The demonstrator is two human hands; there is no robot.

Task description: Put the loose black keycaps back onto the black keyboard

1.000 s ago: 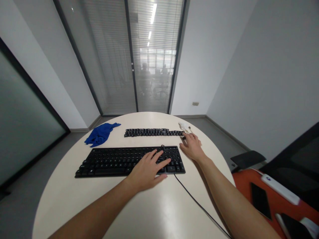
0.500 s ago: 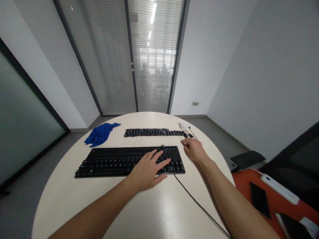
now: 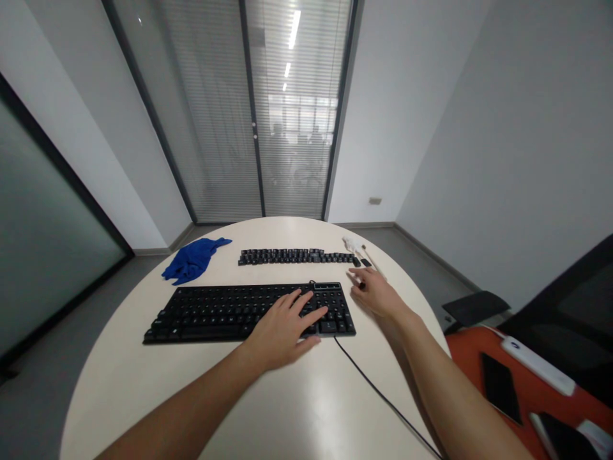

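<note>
A black keyboard [image 3: 211,313] lies on the round white table [image 3: 297,409], its cable running toward the lower right. My left hand [image 3: 282,326] rests with spread fingers over its right part. Just right of the keyboard is my right hand [image 3: 376,291], its fingers bent around a small black keycap [image 3: 362,285]. Behind the keyboard, loose black keycaps [image 3: 287,256] stand in rows, and a couple of larger ones [image 3: 366,262] lie at their right end.
A crumpled blue cloth [image 3: 191,260] is at the back left. White material [image 3: 352,244] and a thin stick [image 3: 373,257] lie at the back right. On the orange chair [image 3: 472,345] are a phone [image 3: 500,386] and a white power strip [image 3: 539,365].
My right hand has turned and lifted slightly, and a small black keycap now shows at its fingers. My left hand has stayed in place.
</note>
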